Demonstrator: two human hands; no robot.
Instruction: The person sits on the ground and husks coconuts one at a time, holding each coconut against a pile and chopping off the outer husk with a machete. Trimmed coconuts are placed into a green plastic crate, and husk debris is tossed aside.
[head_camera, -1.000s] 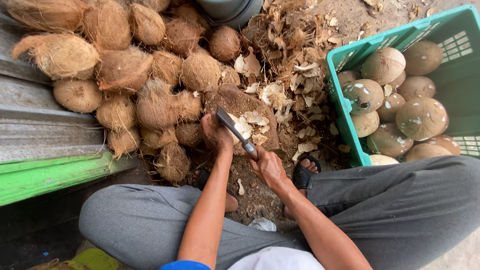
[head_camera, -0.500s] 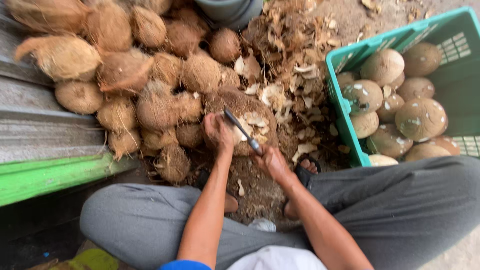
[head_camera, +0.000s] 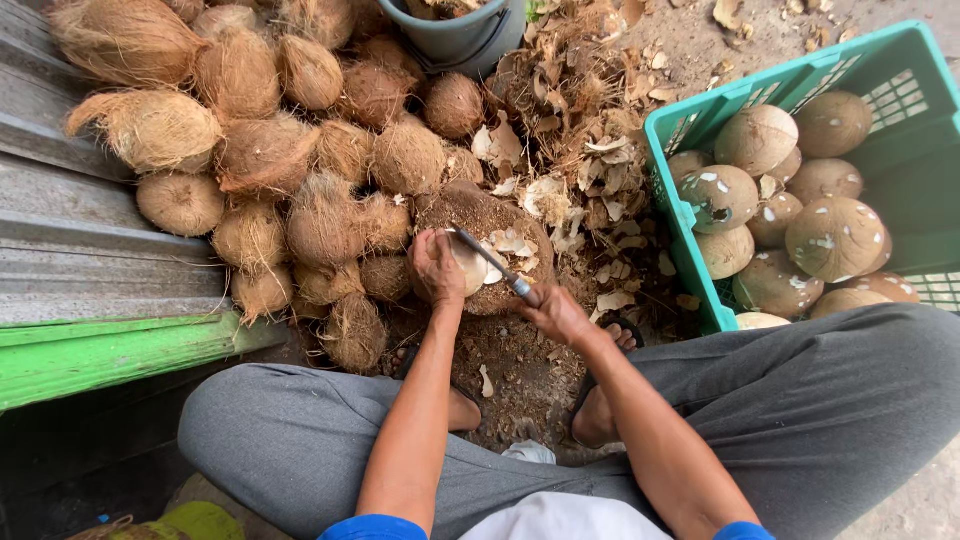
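My left hand (head_camera: 437, 266) grips a small pale peeled coconut (head_camera: 468, 270) against a round brown wooden block (head_camera: 500, 225) on the ground. My right hand (head_camera: 556, 312) holds a knife (head_camera: 490, 260) by its handle, the blade slanting up-left across the top of the coconut. Pale shell chips lie on the block beside the blade. I sit with both knees spread in grey trousers, and sandalled feet show below the block.
A heap of brown fibrous coconuts (head_camera: 300, 170) lies left of the block. A green plastic crate (head_camera: 700, 270) at right holds several peeled coconuts (head_camera: 835, 235). Husk scraps (head_camera: 590, 110) litter the ground behind. A grey bucket (head_camera: 455, 35) stands at top; corrugated sheet and green board (head_camera: 110, 350) at left.
The knife has come down from a raised position onto the coconut, its blade now lying lower and flatter. My left hand has kept its hold on the coconut.
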